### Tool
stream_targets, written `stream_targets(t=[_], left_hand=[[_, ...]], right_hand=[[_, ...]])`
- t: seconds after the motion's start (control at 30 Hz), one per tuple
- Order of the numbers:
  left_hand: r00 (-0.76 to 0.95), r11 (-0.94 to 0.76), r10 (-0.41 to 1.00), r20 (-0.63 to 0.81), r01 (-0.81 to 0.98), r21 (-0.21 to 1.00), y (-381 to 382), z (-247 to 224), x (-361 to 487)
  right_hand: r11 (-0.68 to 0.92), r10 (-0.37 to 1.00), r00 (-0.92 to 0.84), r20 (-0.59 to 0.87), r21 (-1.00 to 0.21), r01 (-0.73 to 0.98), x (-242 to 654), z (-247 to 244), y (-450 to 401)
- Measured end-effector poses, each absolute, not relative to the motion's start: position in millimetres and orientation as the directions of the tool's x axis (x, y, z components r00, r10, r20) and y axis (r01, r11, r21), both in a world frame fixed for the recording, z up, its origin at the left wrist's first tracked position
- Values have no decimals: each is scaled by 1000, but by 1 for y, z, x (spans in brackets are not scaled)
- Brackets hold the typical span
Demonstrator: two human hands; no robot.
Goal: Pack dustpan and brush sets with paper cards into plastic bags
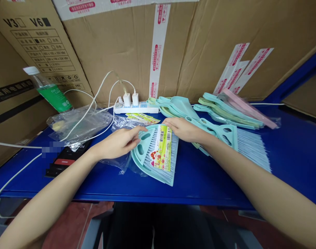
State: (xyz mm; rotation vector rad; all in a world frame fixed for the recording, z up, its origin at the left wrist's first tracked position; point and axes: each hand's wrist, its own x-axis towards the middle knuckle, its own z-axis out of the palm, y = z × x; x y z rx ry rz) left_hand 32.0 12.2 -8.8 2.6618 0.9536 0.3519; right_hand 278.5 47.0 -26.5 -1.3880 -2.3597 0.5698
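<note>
We have a pale green dustpan (136,164) with a blue-bristled brush (174,152) lying in it, at the centre of the frame on the blue table (199,186). A yellow-green card (161,147) lies across the bristles. Our two hands are apart: the left hand (118,142) is at the dustpan's upper left edge, index finger and thumb spread, and the right hand (183,129) is at the card's upper right corner. We cannot tell whether either is clamped on anything.

Right of centre we see another brush (253,148), with a pink dustpan (251,109) above it. Loose cards (143,118) lie just below the white power strip (137,109). Toward the left are a phone (69,157), a crumpled plastic bag (82,119) and a green-labelled bottle (53,96).
</note>
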Motion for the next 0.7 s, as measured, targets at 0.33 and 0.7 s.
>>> stream_targets(t=[0.33,0.7], left_hand=[[785,-771,601,150,521,366,14,-10,32],[793,-772,590,151,500,393,14,-12,32]], right_hand=[[426,883,-462,88,-564,707,276,-32,48],[425,867,-494,62,-608,671,270,-32,45]])
